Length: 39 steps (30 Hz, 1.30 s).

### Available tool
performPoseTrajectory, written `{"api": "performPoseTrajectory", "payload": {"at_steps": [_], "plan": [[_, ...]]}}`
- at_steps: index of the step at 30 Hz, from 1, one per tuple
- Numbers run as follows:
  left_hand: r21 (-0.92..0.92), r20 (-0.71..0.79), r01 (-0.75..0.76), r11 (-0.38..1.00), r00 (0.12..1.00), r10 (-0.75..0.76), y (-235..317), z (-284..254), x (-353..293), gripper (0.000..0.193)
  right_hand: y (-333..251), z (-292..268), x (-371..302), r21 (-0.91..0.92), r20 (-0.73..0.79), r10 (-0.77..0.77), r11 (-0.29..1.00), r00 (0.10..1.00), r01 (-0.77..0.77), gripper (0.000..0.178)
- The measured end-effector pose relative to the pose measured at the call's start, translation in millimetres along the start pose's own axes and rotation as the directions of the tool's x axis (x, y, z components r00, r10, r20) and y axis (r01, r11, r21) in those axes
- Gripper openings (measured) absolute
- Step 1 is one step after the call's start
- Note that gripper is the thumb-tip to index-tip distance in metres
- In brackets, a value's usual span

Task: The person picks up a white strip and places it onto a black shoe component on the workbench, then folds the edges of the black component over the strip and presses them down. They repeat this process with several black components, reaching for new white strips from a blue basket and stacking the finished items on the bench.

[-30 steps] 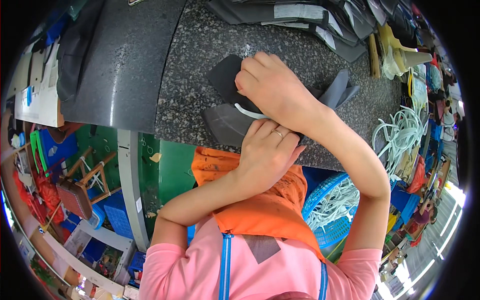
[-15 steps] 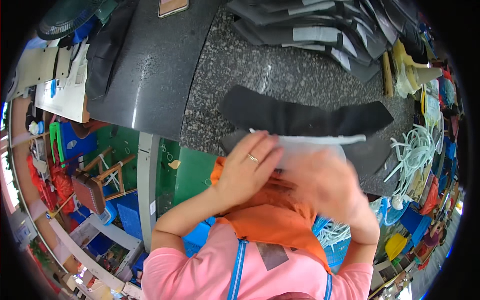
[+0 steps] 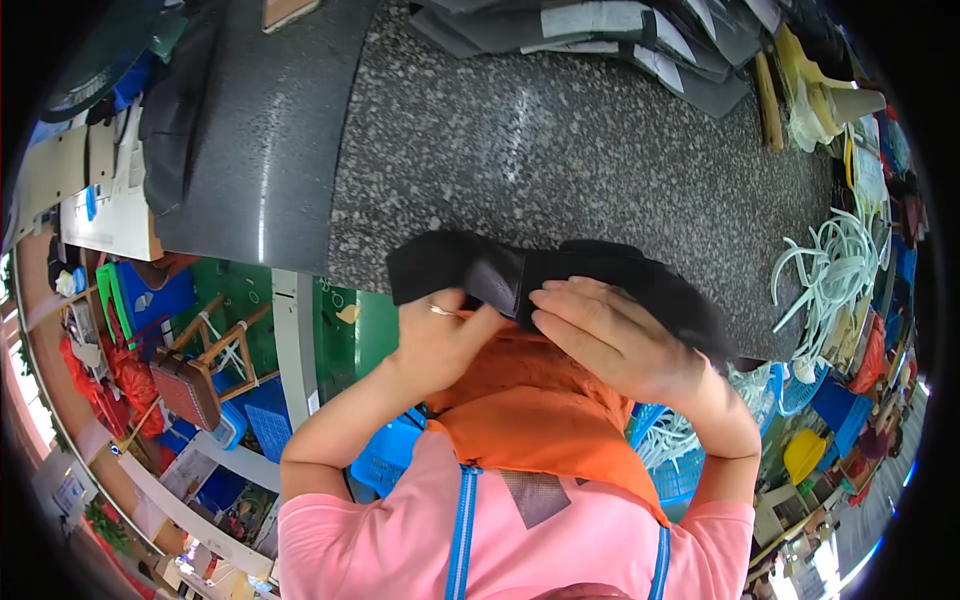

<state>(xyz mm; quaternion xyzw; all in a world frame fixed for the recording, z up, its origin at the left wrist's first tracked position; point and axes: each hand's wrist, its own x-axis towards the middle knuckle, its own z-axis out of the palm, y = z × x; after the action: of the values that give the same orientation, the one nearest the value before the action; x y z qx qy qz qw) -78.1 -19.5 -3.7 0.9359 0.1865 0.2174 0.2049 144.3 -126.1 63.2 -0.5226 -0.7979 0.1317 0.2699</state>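
A long, curved black fabric piece (image 3: 440, 262) lies along the near edge of the stone tabletop, bent over on itself near its middle, where a shinier dark patch shows. My left hand (image 3: 440, 345), with a ring on one finger, is closed on the near edge at the left part of the piece; its fingertips are partly tucked under the fabric. Flat across the right half rests my right hand (image 3: 610, 335), fingers stretched out and side by side. The right end of the black fabric droops beside that wrist.
A pile of dark grey cut pieces with pale patches (image 3: 600, 20) lies at the far side of the speckled stone top (image 3: 480, 150). Pale cords (image 3: 835, 265) hang at the right edge. A blue basket (image 3: 680, 475) stands below on the right, a wooden chair (image 3: 190, 385) at left.
The black piece, flat before with a white strip and pale sheet at its near side, is now folded and nearer me; strip and sheet no longer show. My right hand has settled on it.
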Motion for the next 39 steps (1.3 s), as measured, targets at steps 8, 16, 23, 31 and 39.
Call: {"api": "performPoseTrajectory", "payload": {"at_steps": [8, 16, 23, 31, 39], "plan": [[-0.341, -0.271, 0.041, 0.939, 0.953, -0.139, -19, -28, 25, 0.049, 6, 15, 5, -0.131, 0.059, -0.005, 0.991, 0.998, 0.013, 0.011], [0.036, 0.233, -0.148, 0.988, 0.963, 0.135, -17, -55, 26, 0.037, 5, -1, 22, -0.058, 0.25, 0.052, 0.998, 0.967, -0.039, 0.015], [0.331, 0.231, 0.176, 0.927, 0.937, -0.26, 6, -88, 39, 0.081, 12, 10, 15, -0.055, 0.103, 0.005, 0.998, 0.995, 0.001, 0.015], [-0.417, 0.031, 0.16, 0.895, 0.986, -0.162, 47, 10, 54, 0.061, -1, -74, -32, -0.527, 0.117, 0.308, 0.825, 0.944, -0.204, 0.056], [-0.275, 0.149, 0.166, 0.947, 0.98, -0.129, 69, 17, 104, 0.034, 32, -59, -53, -0.613, 0.075, 0.362, 0.752, 0.929, -0.243, 0.052]]}}
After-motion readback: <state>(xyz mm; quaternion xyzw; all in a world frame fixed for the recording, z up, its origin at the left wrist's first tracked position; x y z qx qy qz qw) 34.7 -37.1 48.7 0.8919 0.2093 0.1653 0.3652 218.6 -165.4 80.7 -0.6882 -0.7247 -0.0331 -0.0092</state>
